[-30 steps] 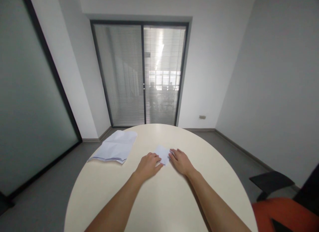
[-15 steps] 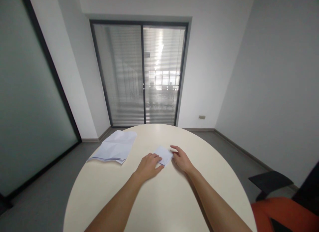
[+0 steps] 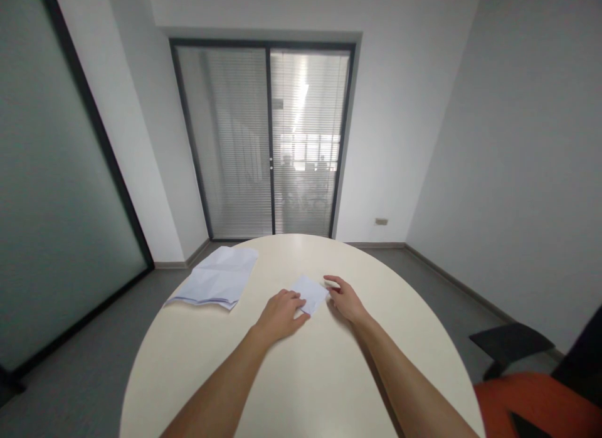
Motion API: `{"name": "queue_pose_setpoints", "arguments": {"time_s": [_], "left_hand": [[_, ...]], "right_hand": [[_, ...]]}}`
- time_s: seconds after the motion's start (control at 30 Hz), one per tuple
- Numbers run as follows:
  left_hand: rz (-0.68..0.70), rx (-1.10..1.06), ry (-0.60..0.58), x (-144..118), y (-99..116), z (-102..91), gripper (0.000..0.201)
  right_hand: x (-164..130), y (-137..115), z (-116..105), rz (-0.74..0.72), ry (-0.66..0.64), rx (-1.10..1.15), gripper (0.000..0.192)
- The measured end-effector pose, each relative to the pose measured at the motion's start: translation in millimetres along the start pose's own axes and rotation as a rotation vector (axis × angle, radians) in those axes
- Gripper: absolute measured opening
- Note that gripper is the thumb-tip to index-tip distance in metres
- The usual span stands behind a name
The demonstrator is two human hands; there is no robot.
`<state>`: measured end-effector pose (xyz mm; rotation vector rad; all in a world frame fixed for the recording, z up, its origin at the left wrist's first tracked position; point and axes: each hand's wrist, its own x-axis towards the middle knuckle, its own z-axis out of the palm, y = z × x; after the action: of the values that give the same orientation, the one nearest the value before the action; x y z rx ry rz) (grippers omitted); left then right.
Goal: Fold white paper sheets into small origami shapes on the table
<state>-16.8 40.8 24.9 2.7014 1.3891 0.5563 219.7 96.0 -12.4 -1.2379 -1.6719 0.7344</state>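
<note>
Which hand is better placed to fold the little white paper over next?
Probably the right hand: its fingertips pinch the right edge of the small white folded paper, slightly raised. The left hand lies flat on the paper's near-left corner, pinning it to the round cream table.

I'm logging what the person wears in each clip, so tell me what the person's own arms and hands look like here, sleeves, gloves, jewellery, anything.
Both forearms are bare as far as the bottom edge of the picture: no sleeve shows. The left hand and the right hand wear no gloves. No watch, bracelet or band shows at either wrist, and no ring can be made out, though the fingers are small in this view. No markings or cables are visible.
</note>
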Motion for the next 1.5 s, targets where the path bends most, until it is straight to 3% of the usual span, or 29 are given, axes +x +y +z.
{"name": "queue_pose_setpoints", "arguments": {"time_s": [0.2, 0.37, 0.8, 1.2, 1.5], "left_hand": [[-0.004, -0.021, 0.007, 0.0, 2.5, -1.6, 0.036], [-0.001, -0.031, 0.025, -0.3, 4.7, -2.9, 0.034], [-0.014, -0.043, 0.023, 0.8, 9.9, -8.4, 0.035], [-0.043, -0.028, 0.030, 0.5, 12.4, -11.3, 0.039], [-0.120, 0.065, 0.040, 2.5, 9.1, -8.5, 0.030]], "right_hand": [[-0.8, -10.6, -3.3, -0.026, 0.000, 0.187, 0.042], [-2.4, -10.8, -8.1, -0.034, -0.025, 0.154, 0.035], [-9.3, -15.9, -9.6, -0.052, -0.115, 0.219, 0.040], [-13.0, -20.8, -14.6, -0.161, -0.089, -0.132, 0.030], [-17.3, -34.9, -16.0, -0.169, -0.146, -0.171, 0.029]]}}
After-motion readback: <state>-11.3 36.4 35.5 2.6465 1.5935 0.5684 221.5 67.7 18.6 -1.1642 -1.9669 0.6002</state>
